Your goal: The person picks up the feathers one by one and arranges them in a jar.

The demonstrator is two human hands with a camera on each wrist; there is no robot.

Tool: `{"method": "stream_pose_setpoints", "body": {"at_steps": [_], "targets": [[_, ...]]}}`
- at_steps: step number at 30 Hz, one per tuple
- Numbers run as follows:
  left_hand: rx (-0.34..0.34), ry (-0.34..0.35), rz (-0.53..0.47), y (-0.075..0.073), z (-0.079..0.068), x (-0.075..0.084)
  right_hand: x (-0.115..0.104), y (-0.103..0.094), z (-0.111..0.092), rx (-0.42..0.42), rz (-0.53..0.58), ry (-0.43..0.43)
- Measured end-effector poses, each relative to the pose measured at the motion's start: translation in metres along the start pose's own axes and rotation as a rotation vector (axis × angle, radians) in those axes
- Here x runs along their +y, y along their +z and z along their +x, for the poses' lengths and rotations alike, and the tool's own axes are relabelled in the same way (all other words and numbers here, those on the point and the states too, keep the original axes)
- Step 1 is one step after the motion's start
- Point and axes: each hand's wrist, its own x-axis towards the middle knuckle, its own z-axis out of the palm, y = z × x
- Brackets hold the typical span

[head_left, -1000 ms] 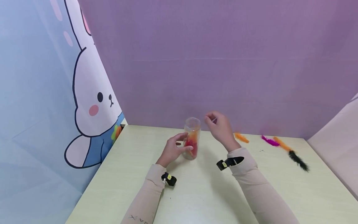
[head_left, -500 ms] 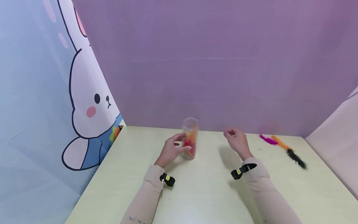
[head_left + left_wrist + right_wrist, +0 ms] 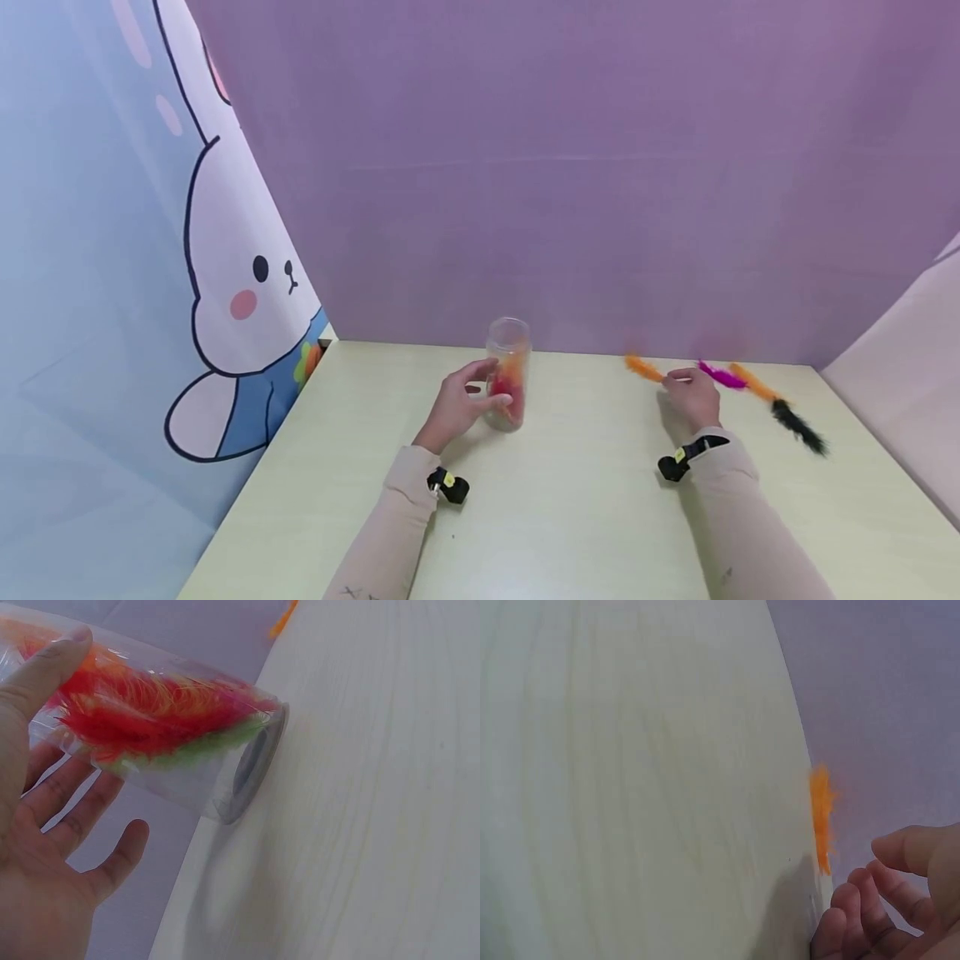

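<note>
A clear cylindrical jar stands upright on the table, with red, orange and green feathers inside. My left hand holds its side, thumb on one face and fingertips on the other; the little finger is off it in the left wrist view. Farther right, my right hand is low over the table at the quill end of an orange feather. In the right wrist view a gap shows between thumb and forefinger, and the orange feather lies just beyond them.
To the right of my right hand lie a magenta feather, another orange feather and a black feather, end to end. A purple cloth hangs behind the table. A rabbit-printed curtain is at the left.
My right hand has moved right and down from beside the jar's mouth to the orange feather's quill end. My left hand stays on the jar.
</note>
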Motion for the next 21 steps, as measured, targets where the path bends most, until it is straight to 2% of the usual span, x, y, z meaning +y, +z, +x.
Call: {"method": "stream_pose_setpoints", "body": {"at_steps": [6, 13, 21], "targets": [[0.006, 0.0, 0.015, 0.0, 0.002, -0.002, 0.006, 0.002, 0.01, -0.001, -0.001, 0.053], [0.003, -0.003, 0.008, 0.0, 0.001, -0.001, 0.008, 0.0, 0.016, -0.059, -0.084, 0.105], [-0.014, -0.002, 0.021, -0.002, 0.0, 0.0, 0.012, 0.003, 0.027, -0.075, -0.139, 0.13]]}}
